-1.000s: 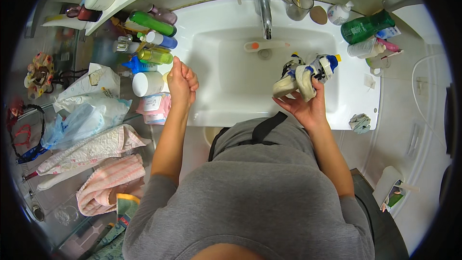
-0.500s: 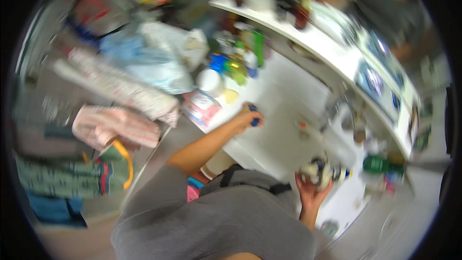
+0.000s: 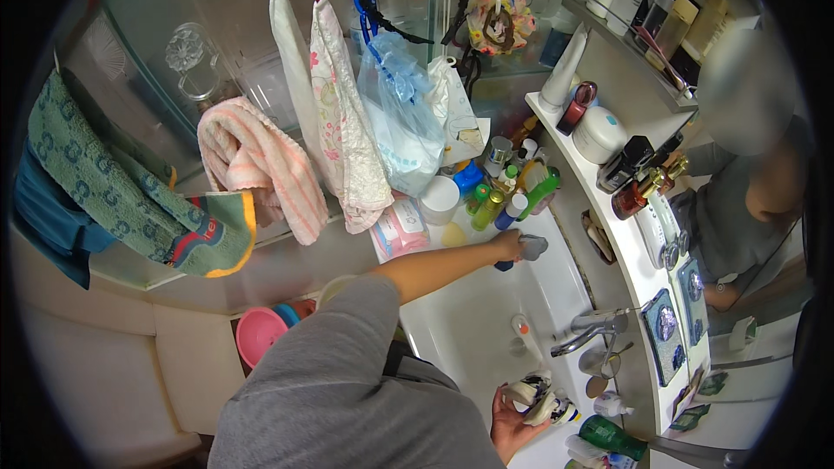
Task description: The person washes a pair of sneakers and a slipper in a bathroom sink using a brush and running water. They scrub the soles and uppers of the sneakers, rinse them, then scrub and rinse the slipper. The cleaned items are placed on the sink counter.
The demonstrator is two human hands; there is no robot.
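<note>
My left hand (image 3: 509,248) reaches over the far left end of the white basin (image 3: 473,326). Its fingers are closed around a grey and dark-blue thing (image 3: 534,247) whose kind I cannot make out. At the near right of the basin, my right hand (image 3: 512,428) grips a white, dark-patterned thing (image 3: 532,394) with rounded parts; its kind is unclear too. A metal faucet (image 3: 592,326) stands at the basin's right side. Beside my left hand are a small blue-capped bottle (image 3: 511,211) and a green bottle (image 3: 543,188).
A curved white shelf (image 3: 599,178) with jars and bottles runs along the mirror. Towels (image 3: 261,174) and a pale blue plastic bag (image 3: 400,122) hang at the left. A green bottle (image 3: 612,437) lies near my right hand. A pink basin (image 3: 261,336) stands low at the left.
The head view has turned and steadied; the earlier frame is blurred. My left hand still grips its thing, whose grey part now shows. My right hand keeps hold of the white, dark-patterned thing.
</note>
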